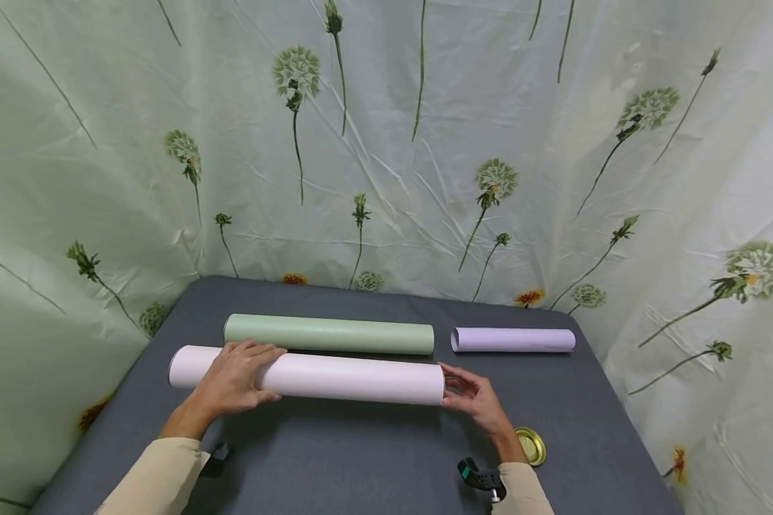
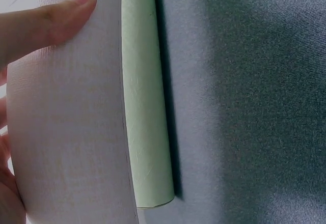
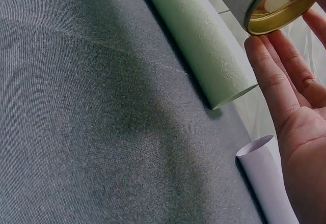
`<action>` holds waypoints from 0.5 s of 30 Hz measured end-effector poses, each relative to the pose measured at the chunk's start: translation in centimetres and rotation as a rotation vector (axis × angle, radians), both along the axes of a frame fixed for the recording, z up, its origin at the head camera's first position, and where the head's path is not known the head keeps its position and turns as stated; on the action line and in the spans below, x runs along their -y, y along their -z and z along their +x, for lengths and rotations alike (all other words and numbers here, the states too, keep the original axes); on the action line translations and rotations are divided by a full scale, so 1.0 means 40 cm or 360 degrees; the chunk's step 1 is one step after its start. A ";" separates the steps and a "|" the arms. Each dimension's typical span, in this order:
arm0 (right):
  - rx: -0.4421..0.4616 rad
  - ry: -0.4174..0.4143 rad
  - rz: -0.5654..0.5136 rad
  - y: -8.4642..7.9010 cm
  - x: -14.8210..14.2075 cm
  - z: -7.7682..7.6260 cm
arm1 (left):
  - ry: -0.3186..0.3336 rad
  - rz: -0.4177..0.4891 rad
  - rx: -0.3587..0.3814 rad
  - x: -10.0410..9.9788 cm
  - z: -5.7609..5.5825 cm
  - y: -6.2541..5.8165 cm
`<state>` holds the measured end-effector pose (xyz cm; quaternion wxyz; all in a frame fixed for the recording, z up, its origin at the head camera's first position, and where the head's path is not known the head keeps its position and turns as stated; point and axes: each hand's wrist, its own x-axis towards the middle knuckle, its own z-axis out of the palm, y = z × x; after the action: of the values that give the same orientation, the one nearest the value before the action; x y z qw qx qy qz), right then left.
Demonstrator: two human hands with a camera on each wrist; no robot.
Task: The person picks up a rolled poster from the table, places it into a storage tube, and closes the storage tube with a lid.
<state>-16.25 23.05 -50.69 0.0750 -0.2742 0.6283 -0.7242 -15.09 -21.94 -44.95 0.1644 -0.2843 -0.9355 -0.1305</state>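
Note:
A long pale pink tube [image 1: 361,378] is held raised over the table, almost level. My left hand [image 1: 240,375] grips it left of the middle, with its thumb [image 2: 76,12] laid along the near side in the left wrist view. At the right end, my right hand [image 1: 477,400] holds the rim between thumb and fingertips. That end shows a gold metal rim [image 3: 275,25] and a gold inside in the right wrist view. Just behind lies a light green tube [image 1: 335,334], partly covered by the pink one. A round gold lid [image 1: 531,446] lies beside my right wrist.
A shorter lilac rolled tube [image 1: 514,340] lies at the back right of the table, with a hollow end. The table has a dark grey cloth [image 1: 335,458]. Behind and at both sides hangs a pale curtain [image 1: 386,143] printed with dandelions.

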 end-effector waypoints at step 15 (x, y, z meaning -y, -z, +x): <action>0.0040 0.0100 0.0305 -0.065 0.011 -0.001 | -0.0050 0.0018 0.0012 -0.003 0.002 -0.010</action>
<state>-16.30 22.60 -48.08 0.0861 -0.2368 0.7019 -0.6662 -15.03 -21.84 -44.57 0.1644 -0.2682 -0.9397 -0.1343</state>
